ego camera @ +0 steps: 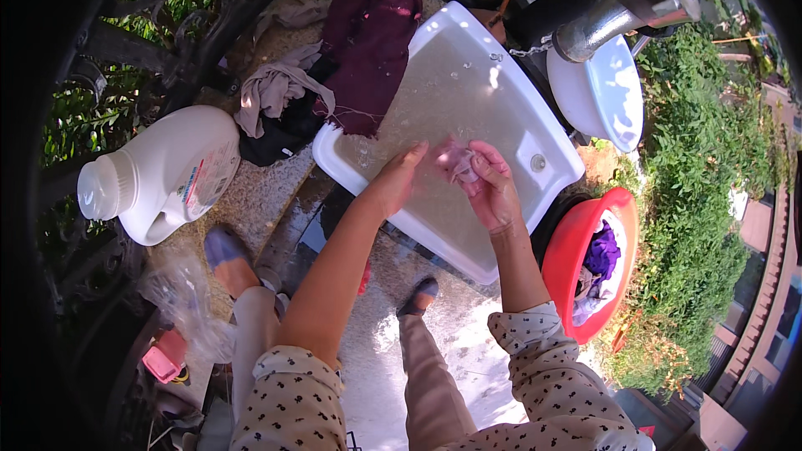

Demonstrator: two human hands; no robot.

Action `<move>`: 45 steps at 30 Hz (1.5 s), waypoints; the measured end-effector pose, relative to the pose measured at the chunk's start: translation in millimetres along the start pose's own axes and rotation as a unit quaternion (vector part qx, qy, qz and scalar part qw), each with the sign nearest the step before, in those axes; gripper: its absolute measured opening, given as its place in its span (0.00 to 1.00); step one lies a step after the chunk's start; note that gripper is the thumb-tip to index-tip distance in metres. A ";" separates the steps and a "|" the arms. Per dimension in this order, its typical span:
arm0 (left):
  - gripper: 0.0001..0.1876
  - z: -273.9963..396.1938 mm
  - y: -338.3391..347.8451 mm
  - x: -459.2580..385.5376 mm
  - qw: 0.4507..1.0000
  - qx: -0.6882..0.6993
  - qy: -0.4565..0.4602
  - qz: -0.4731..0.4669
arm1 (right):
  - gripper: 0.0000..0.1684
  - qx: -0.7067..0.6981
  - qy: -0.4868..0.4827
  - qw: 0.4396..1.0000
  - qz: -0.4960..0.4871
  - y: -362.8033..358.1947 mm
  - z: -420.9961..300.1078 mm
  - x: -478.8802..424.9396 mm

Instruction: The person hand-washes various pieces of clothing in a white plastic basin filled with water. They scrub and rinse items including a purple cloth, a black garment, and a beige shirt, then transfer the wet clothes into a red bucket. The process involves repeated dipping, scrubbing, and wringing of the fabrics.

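Note:
My right hand (pixel 492 185) holds a small wet cloth (pixel 456 161), pale pink and partly see-through, pinched between thumb and fingers over a white basin (pixel 551 185) of cloudy water. Just left of it, my left hand (pixel 400 178) is raised above the water with its fingers apart; no object shows in it, and the hand is slightly blurred. A maroon cloth (pixel 376 44) with frayed edges lies over the basin's far left rim. Beside that, a grey-beige cloth (pixel 276 88) rests on a black cloth (pixel 282 131).
A large white detergent bottle (pixel 182 169) lies at the left by a black wrought-iron railing (pixel 131 53). To the right are a red tub (pixel 564 263) holding purple and white cloths, and a white bowl (pixel 589 94) beneath a metal spout (pixel 595 22). Clear plastic (pixel 194 307) lies lower left.

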State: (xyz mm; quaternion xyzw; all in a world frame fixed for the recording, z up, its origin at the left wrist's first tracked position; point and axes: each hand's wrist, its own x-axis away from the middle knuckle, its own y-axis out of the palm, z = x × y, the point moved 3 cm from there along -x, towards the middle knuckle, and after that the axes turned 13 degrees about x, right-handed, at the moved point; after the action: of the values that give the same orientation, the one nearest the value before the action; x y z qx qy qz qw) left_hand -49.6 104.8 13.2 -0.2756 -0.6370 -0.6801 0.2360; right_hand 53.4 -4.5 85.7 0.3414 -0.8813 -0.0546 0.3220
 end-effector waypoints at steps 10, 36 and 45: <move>0.15 7.0 10.9 10.9 0.982 -0.118 0.113 -0.100 | 0.11 0.613 -0.158 0.754 0.174 -23.8 4.7 2.9; 0.07 52.2 6.3 10.1 0.887 -0.331 0.319 -0.047 | 0.10 0.310 -0.048 0.937 0.154 -16.2 -4.8 -15.9; 0.13 -6.5 8.5 -24.8 0.459 -0.851 0.242 0.081 | 0.17 0.691 -0.025 0.694 0.200 -84.3 128.1 -80.9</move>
State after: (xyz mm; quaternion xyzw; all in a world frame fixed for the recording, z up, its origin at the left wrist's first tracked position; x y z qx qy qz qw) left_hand -26.1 96.9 2.5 -0.2146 0.3654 -0.9019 0.0834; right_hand 68.9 -33.0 -84.6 0.2818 -0.7257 0.6272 -0.0235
